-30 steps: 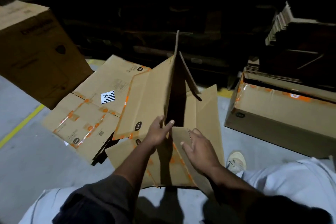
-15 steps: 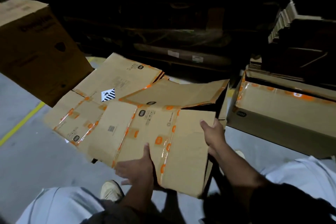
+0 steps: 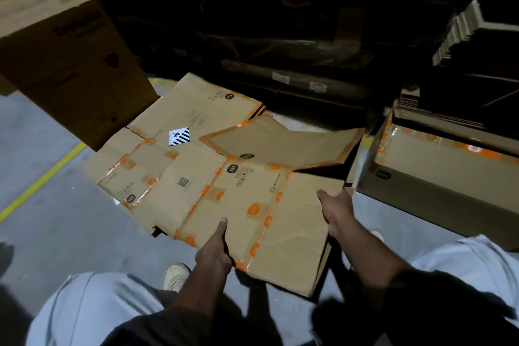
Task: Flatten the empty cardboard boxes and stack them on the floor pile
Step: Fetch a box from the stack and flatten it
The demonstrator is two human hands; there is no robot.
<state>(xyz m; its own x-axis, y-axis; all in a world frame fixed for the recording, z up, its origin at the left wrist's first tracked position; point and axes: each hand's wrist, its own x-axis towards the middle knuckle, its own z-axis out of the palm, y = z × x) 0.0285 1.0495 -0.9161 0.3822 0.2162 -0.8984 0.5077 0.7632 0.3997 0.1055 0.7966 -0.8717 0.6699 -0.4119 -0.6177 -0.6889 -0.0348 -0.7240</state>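
both hands [image 3: 216, 250] on flattened box [image 3: 252, 205] over floor pile [image 3: 182, 115]

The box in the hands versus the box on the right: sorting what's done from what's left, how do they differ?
The held box is collapsed into a flat sheet, gripped by the left hand and right hand; the right-hand box keeps its full shape, untouched, with cardboard stacked on it. Both are brown with orange tape.

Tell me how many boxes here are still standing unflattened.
2: one big brown box at far left, one orange-taped box at right. More may hide in the dark background.
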